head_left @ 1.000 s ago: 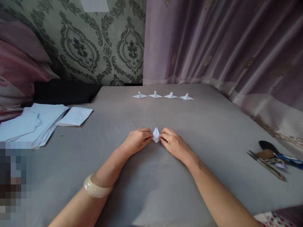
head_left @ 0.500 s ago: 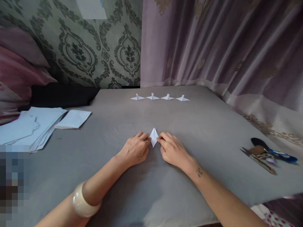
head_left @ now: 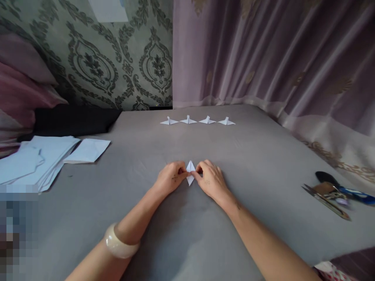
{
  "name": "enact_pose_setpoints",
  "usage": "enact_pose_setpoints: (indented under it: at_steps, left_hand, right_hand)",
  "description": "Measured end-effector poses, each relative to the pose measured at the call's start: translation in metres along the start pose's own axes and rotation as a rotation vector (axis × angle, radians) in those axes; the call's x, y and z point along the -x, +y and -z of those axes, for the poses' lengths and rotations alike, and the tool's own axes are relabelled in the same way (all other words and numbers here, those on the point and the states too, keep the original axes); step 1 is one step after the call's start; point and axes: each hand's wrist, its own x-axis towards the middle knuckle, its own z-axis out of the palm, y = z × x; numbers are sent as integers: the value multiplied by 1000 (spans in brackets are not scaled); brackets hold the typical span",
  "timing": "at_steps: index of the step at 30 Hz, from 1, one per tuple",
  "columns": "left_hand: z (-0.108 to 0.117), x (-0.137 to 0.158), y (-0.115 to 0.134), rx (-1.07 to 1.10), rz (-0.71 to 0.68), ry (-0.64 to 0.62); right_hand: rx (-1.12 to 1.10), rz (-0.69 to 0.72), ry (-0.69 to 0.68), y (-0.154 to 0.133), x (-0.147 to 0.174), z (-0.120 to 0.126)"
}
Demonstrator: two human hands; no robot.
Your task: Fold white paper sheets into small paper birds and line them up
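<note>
A small piece of white paper (head_left: pixel 190 166), folded into a kite-like diamond, lies at the middle of the grey cloth surface. My left hand (head_left: pixel 172 174) pinches its left side, thumb and bent fingers closed on the edge. On the opposite side my right hand (head_left: pixel 210 177) grips the paper the same way. Both thumbs press near its middle, almost meeting. The diamond's upper tip points away from me and shows a centre slit; its lower tip points toward me.
Several folded paper birds (head_left: pixel 188 120) stand in a row at the far side. White paper sheets (head_left: pixel 52 156) are stacked at left, beside a smaller folded paper (head_left: pixel 88 151) and a black cloth (head_left: pixel 73 120). At right lie scissors (head_left: pixel 326 201) and a blue-handled tool (head_left: pixel 356 194).
My thumbs have moved inward over the middle of the folded paper, and my wrists have turned a little. My left forearm has shifted right. The view has tilted slightly.
</note>
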Motion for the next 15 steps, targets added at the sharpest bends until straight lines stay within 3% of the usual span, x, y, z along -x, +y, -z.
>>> enact_pose_setpoints:
  at_steps: [5,15]
  left_hand:
    - [-5,-3,-6,103,56,94]
    - [-3,-3,5,164,129,105]
  right_hand:
    - [-35,-110,1,7,-3,-4]
    - [-217,-138,-32,19,-6,5]
